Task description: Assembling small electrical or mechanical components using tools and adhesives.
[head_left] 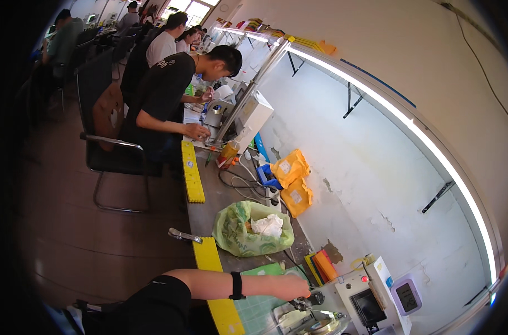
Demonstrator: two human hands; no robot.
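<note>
Your left hand [299, 287] reached in from the lower left of the head view, a black band [236, 285] round the wrist, and your fingers [306, 293] were at a small dark mechanism [315, 300]. That mechanism lay right at the fingers, just below and to their right in the view; the tips were too small and hidden to make out, so I could not tell whether they were gripping it or only resting against it. Your right hand was out of view. To the right of the fingers stood a white machine [346, 289] with a lit red button [364, 279] and a dark screen [368, 307], and farther right a pale purple digital clock [405, 296]. Left of the fingers, under your forearm, a green mat [253, 309] covered part of the worktop [202, 215], beside a yellow strip [225, 287] along its edge. Just above the fingers were orange and yellow holders [324, 264]; farther up and left, an open green plastic bag [227, 229] held crumpled white paper [269, 225]. Well apart from the fingers, higher up, a seated co-worker [167, 89] in black bent over the bench.
</note>
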